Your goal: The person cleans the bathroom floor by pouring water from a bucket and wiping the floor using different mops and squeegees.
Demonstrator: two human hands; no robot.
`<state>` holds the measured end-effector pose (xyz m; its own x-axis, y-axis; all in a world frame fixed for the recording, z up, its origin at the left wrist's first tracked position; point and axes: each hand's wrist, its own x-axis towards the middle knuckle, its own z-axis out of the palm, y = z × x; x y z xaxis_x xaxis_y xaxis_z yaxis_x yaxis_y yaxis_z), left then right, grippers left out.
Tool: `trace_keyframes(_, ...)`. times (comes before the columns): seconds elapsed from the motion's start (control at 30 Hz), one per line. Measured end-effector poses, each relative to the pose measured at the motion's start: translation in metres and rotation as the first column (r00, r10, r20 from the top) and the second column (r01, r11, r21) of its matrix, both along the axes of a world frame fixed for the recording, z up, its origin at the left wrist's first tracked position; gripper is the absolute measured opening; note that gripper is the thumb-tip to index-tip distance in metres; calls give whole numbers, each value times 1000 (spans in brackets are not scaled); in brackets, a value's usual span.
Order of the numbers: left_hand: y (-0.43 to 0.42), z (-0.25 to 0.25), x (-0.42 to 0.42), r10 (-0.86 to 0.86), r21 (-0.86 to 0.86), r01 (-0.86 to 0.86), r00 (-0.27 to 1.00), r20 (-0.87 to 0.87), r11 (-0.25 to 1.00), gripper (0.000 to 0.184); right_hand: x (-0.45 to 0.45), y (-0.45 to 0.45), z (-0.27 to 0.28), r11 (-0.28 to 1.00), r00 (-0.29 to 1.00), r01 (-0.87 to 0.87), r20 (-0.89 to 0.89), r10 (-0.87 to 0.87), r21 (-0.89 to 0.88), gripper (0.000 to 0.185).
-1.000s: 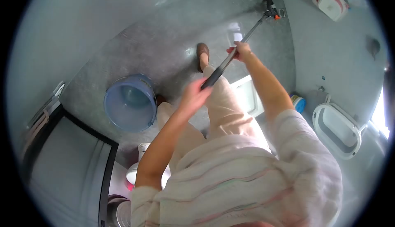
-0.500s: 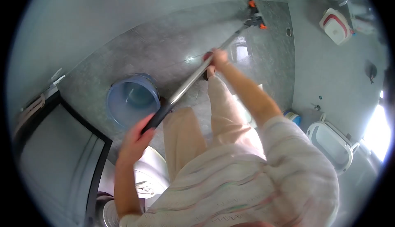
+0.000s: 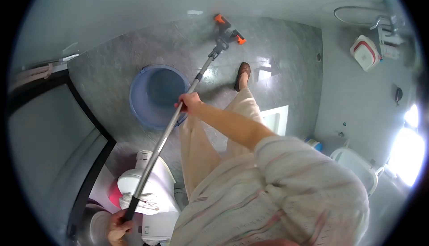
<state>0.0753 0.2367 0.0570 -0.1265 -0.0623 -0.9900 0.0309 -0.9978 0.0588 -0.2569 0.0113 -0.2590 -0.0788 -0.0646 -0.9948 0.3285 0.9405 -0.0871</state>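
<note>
A mop [image 3: 163,141] with a silver pole slants across the view. My left hand [image 3: 118,228] is wrapped round its black end grip at the lower left. Higher up the pole, my right hand [image 3: 191,103] is closed on the metal shaft, over the near right side of a blue bucket [image 3: 136,107]. The grey mop head [image 3: 224,34] with orange ends rests on the grey tiled floor [image 3: 286,58] close to the far wall. The bucket seems to hold water.
A white toilet [image 3: 163,179] with a cloth on it stands lower left, beside a dark-framed door [image 3: 96,121]. Folded basins [image 3: 365,53] and a white tub [image 3: 355,165] are along the right wall. My shoe [image 3: 242,74] is on the floor near the mop head.
The mop head has swung left along the far wall. Both hands have moved toward the lower left with the pole, still gripping it. My view has shifted too, showing more of the toilet.
</note>
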Motion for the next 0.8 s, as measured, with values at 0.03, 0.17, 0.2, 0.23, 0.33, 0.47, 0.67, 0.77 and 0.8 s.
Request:
trace_keyframes(0.03,18,-11,2,0,56,4,997,-74,998,34,-7,9,1,1000,1000,-1,30,1,23,4)
trace_keyframes(0.17,72,-49,6,-105,203,157,964,-243,967,27,-26,61,0,987,976,101,178,-123,127,8)
trace_keyframes(0.2,95,-60,6,-230,212,277,948,-222,937,26,-27,72,1,976,958,152,218,-184,158,9)
trace_keyframes(0.23,113,-65,7,-352,224,393,914,-202,892,24,-22,83,2,969,949,141,253,-190,201,10)
trace_keyframes(0.33,174,-69,14,-629,203,598,758,173,775,22,10,116,-2,948,912,88,357,-201,307,11)
trace_keyframes(0.47,237,-72,13,-597,207,615,538,595,761,17,79,148,0,942,798,38,558,-229,333,12)
trace_keyframes(0.67,314,-136,22,-498,327,469,304,812,820,12,132,144,-36,964,829,-11,541,-139,264,12)
trace_keyframes(0.77,283,-183,-14,-555,336,578,255,791,744,9,70,121,-71,947,891,150,377,-254,284,14)
trace_keyframes(0.8,243,-195,-32,-551,273,592,358,754,758,9,35,101,-76,965,902,167,364,-233,202,16)
